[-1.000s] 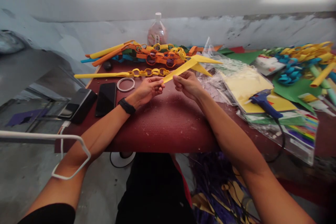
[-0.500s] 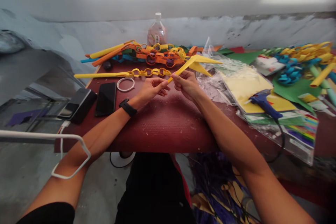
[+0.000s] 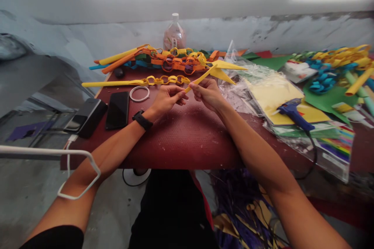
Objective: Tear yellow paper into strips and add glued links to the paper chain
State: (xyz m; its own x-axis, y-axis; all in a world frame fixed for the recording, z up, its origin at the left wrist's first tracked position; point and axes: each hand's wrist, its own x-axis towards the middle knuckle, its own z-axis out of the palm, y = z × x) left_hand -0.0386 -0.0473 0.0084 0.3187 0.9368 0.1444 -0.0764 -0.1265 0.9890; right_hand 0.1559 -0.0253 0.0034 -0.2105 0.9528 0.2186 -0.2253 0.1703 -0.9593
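Observation:
Between my hands is a folded yellow paper piece (image 3: 201, 78), a narrow strip that widens into two pointed ends at the upper right. The fingers of my left hand (image 3: 168, 99) pinch its lower left end. My right hand (image 3: 208, 94) is closed around the strip a little higher up. Just beyond my hands lies a yellow paper chain (image 3: 168, 80), joined to a rolled yellow paper stick (image 3: 108, 84) on the left. A white ring (image 3: 139, 100) rests to the left of my left hand.
Orange paper chains (image 3: 172, 63) and a plastic bottle (image 3: 174, 35) stand along the back. At left are a phone (image 3: 117, 110) and a black box-shaped device (image 3: 86, 117). A blue glue gun (image 3: 296, 114) lies on yellow paper sheets (image 3: 270, 93) at right, beside blue chains (image 3: 323, 79).
The yellow paper piece and both hands have barely moved; the strip's lower end sits very slightly further left and down. Both hands keep their hold.

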